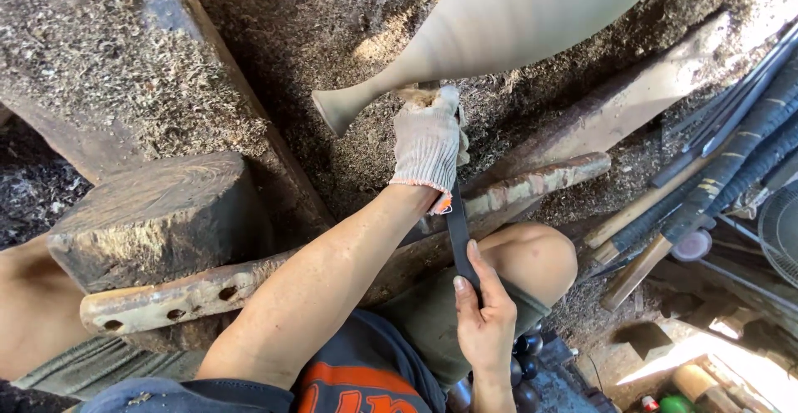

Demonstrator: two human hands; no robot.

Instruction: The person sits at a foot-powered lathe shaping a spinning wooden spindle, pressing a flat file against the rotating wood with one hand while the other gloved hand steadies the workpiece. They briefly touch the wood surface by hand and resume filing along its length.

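A pale, smooth turned wooden piece [507, 22] shaped like a vase lies across the top, its narrow neck ending in a flared foot at the left. My left hand [428, 143], in a white knitted glove, rests just under the neck and presses down on the front end of a long dark metal chisel [459, 230]. The chisel's tip is hidden by the glove. My bare right hand [484, 317] grips the lower part of the chisel near my knee. The chisel lies across a worn wooden rest bar [191, 297] with holes in it.
Wood shavings [108, 72] cover the ground and beams all around. A heavy wooden block [158, 213] sits at the left behind the bar. Several long tools with wrapped handles [731, 159] lean at the right, next to a fan [781, 230].
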